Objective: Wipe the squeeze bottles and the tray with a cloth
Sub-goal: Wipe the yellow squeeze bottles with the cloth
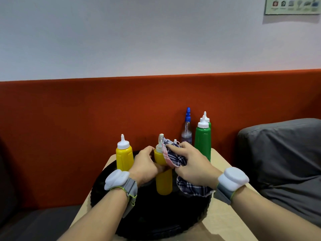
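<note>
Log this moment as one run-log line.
phase: wiping | left hand: grips nearer yellow bottle | right hand: holds checked cloth against bottle's top | black tray: beneath

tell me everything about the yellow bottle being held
The yellow bottle is opaque plastic with a white cone-shaped nozzle cap. It is roughly upright over the black tray; whether its base touches the tray is unclear. The left hand grips its upper body, and the right hand presses a checked cloth against its shoulder.

Likely a café or casual eatery: an orange upholstered bench back under a pale wall, a small light wooden table with condiment squeeze bottles on a round black tray, and a pictogram notice.
</note>
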`<act>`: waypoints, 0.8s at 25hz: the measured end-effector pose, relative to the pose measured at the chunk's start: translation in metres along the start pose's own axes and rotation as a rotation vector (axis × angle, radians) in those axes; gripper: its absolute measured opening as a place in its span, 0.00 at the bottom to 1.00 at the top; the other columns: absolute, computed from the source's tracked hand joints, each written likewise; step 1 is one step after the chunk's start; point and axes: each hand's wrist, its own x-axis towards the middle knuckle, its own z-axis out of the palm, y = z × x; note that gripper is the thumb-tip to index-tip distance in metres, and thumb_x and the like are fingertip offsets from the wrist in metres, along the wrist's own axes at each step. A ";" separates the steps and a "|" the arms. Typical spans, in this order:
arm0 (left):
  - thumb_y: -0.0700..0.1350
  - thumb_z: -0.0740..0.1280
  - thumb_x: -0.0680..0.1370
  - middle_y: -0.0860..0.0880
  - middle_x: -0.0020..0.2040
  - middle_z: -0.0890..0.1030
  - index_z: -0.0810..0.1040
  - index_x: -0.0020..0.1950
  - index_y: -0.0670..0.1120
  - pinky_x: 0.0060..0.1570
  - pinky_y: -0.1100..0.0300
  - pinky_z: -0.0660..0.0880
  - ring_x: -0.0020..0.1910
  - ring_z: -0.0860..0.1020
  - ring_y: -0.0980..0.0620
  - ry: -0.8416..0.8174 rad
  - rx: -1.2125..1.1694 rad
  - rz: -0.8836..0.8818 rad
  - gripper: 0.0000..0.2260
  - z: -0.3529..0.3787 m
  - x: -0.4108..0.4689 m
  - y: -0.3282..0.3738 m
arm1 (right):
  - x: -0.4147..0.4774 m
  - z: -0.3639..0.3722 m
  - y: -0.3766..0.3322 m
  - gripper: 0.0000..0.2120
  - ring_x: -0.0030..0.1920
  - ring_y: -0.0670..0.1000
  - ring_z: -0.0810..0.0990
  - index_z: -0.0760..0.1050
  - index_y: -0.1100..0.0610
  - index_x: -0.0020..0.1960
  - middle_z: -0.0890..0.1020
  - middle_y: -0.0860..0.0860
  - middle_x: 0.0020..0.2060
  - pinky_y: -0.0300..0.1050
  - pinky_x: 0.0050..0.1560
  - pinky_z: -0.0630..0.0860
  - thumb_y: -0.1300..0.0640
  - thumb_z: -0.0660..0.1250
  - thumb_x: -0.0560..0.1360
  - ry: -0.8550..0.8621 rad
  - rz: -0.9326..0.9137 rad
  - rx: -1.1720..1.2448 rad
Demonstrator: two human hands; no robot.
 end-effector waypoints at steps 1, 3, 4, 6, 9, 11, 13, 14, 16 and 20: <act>0.46 0.80 0.58 0.47 0.43 0.85 0.77 0.47 0.48 0.47 0.45 0.81 0.46 0.83 0.47 -0.004 0.010 0.007 0.21 0.002 0.000 0.002 | 0.004 -0.005 0.000 0.31 0.56 0.48 0.74 0.63 0.38 0.72 0.68 0.41 0.50 0.46 0.52 0.74 0.54 0.65 0.71 0.033 0.040 0.047; 0.48 0.79 0.57 0.45 0.42 0.84 0.77 0.46 0.47 0.44 0.46 0.82 0.44 0.83 0.46 -0.002 0.053 0.009 0.21 0.003 0.001 0.004 | 0.017 -0.009 -0.002 0.33 0.56 0.50 0.75 0.63 0.39 0.72 0.68 0.42 0.51 0.50 0.58 0.74 0.53 0.64 0.69 0.047 0.109 0.094; 0.48 0.79 0.57 0.45 0.41 0.84 0.76 0.45 0.47 0.43 0.46 0.81 0.43 0.82 0.46 0.010 0.068 0.008 0.21 0.002 0.002 0.004 | 0.020 -0.005 -0.006 0.33 0.57 0.52 0.74 0.63 0.39 0.72 0.68 0.44 0.52 0.51 0.59 0.73 0.53 0.64 0.69 0.022 0.105 0.062; 0.48 0.78 0.55 0.45 0.40 0.83 0.76 0.45 0.46 0.41 0.47 0.80 0.43 0.82 0.45 0.026 0.071 0.012 0.21 0.000 0.003 0.003 | 0.012 0.005 -0.010 0.33 0.57 0.53 0.73 0.60 0.39 0.73 0.67 0.45 0.52 0.51 0.57 0.72 0.52 0.63 0.70 -0.011 0.046 -0.010; 0.52 0.81 0.55 0.49 0.43 0.84 0.76 0.47 0.49 0.44 0.49 0.81 0.45 0.82 0.49 0.017 0.065 0.017 0.25 -0.001 0.001 0.000 | -0.003 0.000 -0.004 0.31 0.53 0.48 0.73 0.65 0.39 0.71 0.69 0.41 0.48 0.45 0.53 0.72 0.52 0.65 0.70 0.013 0.030 0.039; 0.52 0.81 0.58 0.52 0.45 0.83 0.74 0.53 0.52 0.45 0.54 0.82 0.45 0.82 0.53 -0.032 0.064 0.021 0.27 -0.003 0.001 0.002 | 0.004 -0.011 0.002 0.30 0.55 0.47 0.75 0.69 0.41 0.70 0.71 0.41 0.49 0.44 0.56 0.73 0.54 0.66 0.68 0.078 0.093 0.165; 0.41 0.78 0.65 0.52 0.47 0.82 0.72 0.58 0.53 0.43 0.63 0.81 0.44 0.81 0.56 -0.124 0.030 0.038 0.26 -0.008 0.001 0.007 | 0.014 -0.018 0.004 0.29 0.54 0.48 0.77 0.68 0.41 0.70 0.73 0.42 0.51 0.43 0.56 0.74 0.58 0.66 0.71 0.074 0.132 0.214; 0.36 0.76 0.68 0.52 0.47 0.82 0.72 0.58 0.54 0.43 0.65 0.80 0.44 0.81 0.57 -0.162 0.025 0.046 0.24 -0.010 0.002 0.006 | 0.019 -0.018 0.004 0.29 0.55 0.48 0.77 0.68 0.42 0.71 0.73 0.43 0.53 0.43 0.56 0.75 0.58 0.66 0.72 0.052 0.128 0.207; 0.33 0.75 0.68 0.50 0.48 0.84 0.75 0.55 0.52 0.49 0.59 0.81 0.49 0.82 0.53 -0.179 0.003 0.053 0.22 -0.014 0.002 0.002 | 0.025 -0.015 -0.003 0.30 0.58 0.53 0.78 0.66 0.43 0.73 0.74 0.45 0.55 0.49 0.60 0.76 0.59 0.66 0.73 -0.026 0.115 0.231; 0.37 0.81 0.63 0.48 0.49 0.85 0.79 0.54 0.46 0.50 0.55 0.81 0.52 0.82 0.50 -0.079 -0.040 0.048 0.22 -0.010 0.005 -0.007 | 0.013 -0.002 0.000 0.34 0.66 0.53 0.69 0.63 0.40 0.73 0.66 0.40 0.51 0.53 0.65 0.70 0.55 0.64 0.68 -0.112 0.083 0.177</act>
